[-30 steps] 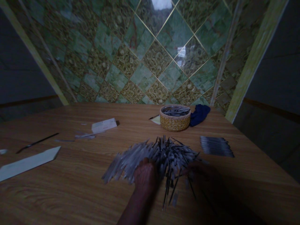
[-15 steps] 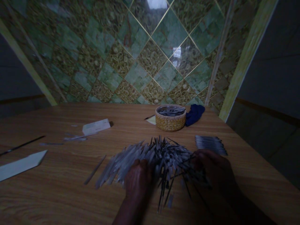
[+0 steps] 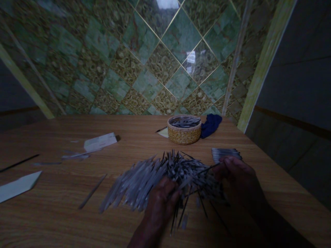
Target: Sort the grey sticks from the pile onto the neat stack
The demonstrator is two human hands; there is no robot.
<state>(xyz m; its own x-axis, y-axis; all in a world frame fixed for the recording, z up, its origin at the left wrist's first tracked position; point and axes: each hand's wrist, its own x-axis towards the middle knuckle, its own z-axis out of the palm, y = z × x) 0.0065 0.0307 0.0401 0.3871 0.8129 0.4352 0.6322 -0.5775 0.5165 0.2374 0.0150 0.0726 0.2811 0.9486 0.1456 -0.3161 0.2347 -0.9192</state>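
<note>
Before me lies a large heap of thin black sticks and narrow clear sleeves; the light is dim and their exact kind is hard to tell. My left hand is closed at the near side of the heap, its fingertips pinching the end of a narrow clear sleeve. On the right, my right hand pinches a thin black stick that points left, toward that sleeve. Whether the stick's tip is inside the sleeve, I cannot tell. Just beyond my right hand lies a neat row of filled sleeves.
A round woven basket filled with similar sleeves stands at the back, beside a dark blue cloth. Leftward on the wooden table are a white box, loose sleeves, a pale strip and a dark rod.
My right hand has risen from the heap's right side with a black stick in its fingers. My left hand has shifted slightly right, and the view has turned a little.
</note>
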